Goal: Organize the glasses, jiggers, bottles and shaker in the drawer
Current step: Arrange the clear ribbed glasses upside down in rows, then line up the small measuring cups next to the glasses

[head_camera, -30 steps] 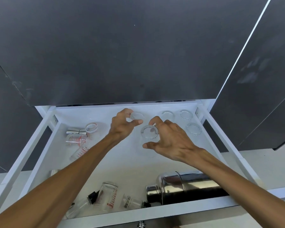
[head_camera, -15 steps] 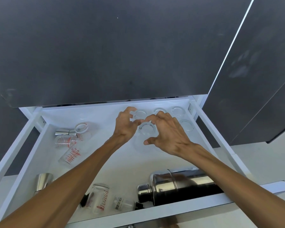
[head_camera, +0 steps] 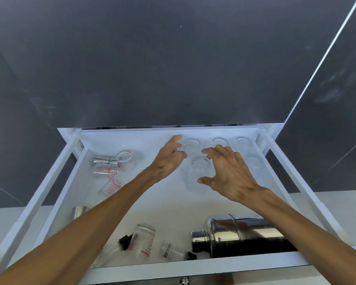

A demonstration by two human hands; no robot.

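Both hands have spread, fingers splayed around the glass [head_camera: 199,167].

No wording can be made out letter for letter. A clear bottle [head_camera: 142,241] lying at 6 o'clock in the drawer [head_camera: 55,194] carries red script along its side — too blurred to read. Just beside it, toward 5 o'clock, a small bottle [head_camera: 173,250] bears a black barcode label, digits illegible. At 9 o'clock, two measuring glasses [head_camera: 105,170] [head_camera: 110,188] show red graduation marks — the numbers cannot be read.
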